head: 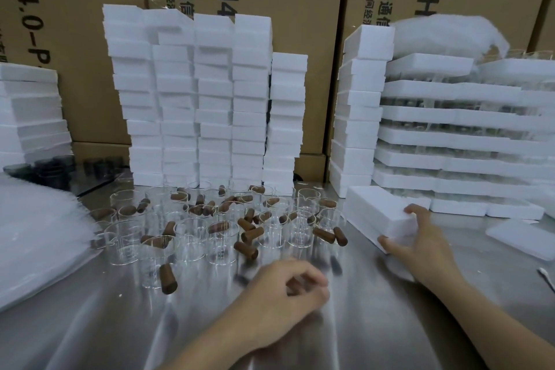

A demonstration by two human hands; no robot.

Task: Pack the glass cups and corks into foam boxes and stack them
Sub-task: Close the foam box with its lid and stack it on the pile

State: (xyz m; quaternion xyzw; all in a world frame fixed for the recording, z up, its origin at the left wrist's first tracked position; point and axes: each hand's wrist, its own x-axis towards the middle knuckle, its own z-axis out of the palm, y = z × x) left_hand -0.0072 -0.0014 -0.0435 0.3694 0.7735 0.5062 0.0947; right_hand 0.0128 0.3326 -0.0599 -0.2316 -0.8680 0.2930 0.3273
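Several clear glass cups [192, 234] stand on the steel table, with brown corks [252, 234] scattered among and inside them. One cork [168, 279] lies alone near the front. My right hand [420, 237] grips the near corner of a closed white foam box [378, 210] lying on the table at the right. My left hand [288, 288] hovers just above the table in front of the cups, fingers curled loosely; a blurred shape under the fingers could be a cork, I cannot tell.
Tall stacks of foam boxes [198, 99] rise behind the cups. At the right stand another foam column [360, 105] and layered foam trays [456, 135]. A loose foam lid [522, 237] lies far right. Plastic sheeting [36, 237] and dark cups [51, 171] are left; cardboard cartons stand behind.
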